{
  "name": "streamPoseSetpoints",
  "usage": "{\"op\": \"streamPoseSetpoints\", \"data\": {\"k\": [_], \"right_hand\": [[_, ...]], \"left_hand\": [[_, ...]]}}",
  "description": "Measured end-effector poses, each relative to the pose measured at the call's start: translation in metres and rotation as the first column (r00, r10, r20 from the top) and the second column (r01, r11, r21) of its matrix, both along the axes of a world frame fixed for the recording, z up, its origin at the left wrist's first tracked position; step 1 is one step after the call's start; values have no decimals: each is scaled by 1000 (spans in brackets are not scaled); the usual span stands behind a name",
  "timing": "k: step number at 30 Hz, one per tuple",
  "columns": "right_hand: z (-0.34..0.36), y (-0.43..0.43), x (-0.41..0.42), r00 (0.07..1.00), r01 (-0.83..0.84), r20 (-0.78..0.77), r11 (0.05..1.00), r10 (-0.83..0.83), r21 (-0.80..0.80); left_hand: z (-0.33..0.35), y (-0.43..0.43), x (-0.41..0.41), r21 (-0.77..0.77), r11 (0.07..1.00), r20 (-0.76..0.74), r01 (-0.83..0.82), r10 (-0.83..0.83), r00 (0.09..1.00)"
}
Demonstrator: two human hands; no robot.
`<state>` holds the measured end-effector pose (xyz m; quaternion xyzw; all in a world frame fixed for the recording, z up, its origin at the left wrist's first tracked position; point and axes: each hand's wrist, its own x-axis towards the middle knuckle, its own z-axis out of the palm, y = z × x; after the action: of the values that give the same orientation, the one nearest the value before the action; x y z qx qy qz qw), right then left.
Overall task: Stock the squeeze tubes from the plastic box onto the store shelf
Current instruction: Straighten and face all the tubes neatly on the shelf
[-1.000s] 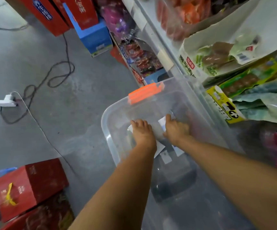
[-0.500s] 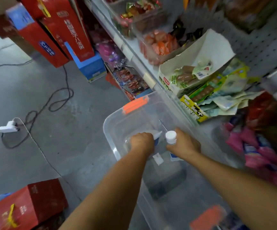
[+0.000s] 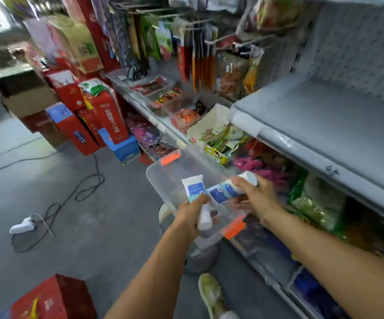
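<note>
A: The grey store shelf runs along your right, above the plastic box.
B: And my hands?
A: Your left hand grips one squeeze tube cap-down. Your right hand curls round a second tube. Both are over the box, likely bound for that shelf.
B: Anything in the way?
A: Snack packets crowd in just beside the box.

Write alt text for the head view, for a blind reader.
A person's left hand grips a white-and-blue squeeze tube cap down; the right hand holds a second tube on its side, both over a clear plastic box. A grey store shelf stands to the right.
</note>
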<state>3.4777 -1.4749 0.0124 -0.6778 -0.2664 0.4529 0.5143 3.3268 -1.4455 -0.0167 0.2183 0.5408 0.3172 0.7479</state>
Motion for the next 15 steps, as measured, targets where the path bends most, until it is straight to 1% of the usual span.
{"op": "streamPoseSetpoints", "data": {"k": [2,4,5,6,7,8,10,11,13,15], "right_hand": [[24,-38,8,995,-1,-101,1000,0,-8],[47,-74,21,986,-41,-163,999,35,-33],[58,-91,27,985,-77,-160,996,69,-44],[68,-107,33,987,-119,-115,991,112,-57],[78,-122,38,987,-158,-34,984,155,-80],[87,-137,44,975,-194,82,974,204,-114],[107,-168,54,902,-262,301,946,310,-189],[117,-184,59,859,-293,371,933,352,-208],[134,-216,72,797,-336,448,914,405,-227],[150,-252,87,742,-337,511,900,434,-275]], "left_hand": [[30,-26,6,41,999,63,-16,13,998],[55,-46,12,127,992,46,-4,-2,999],[67,-55,14,180,983,16,15,-18,1000],[78,-64,18,235,971,-19,41,-37,999],[90,-73,21,285,956,-59,74,-60,996],[102,-83,27,325,939,-94,109,-82,992],[128,-105,40,400,898,-146,181,-133,980],[139,-118,47,437,873,-167,217,-158,973],[158,-144,65,504,814,-210,289,-209,955],[171,-171,83,567,735,-282,373,-252,926]]}}
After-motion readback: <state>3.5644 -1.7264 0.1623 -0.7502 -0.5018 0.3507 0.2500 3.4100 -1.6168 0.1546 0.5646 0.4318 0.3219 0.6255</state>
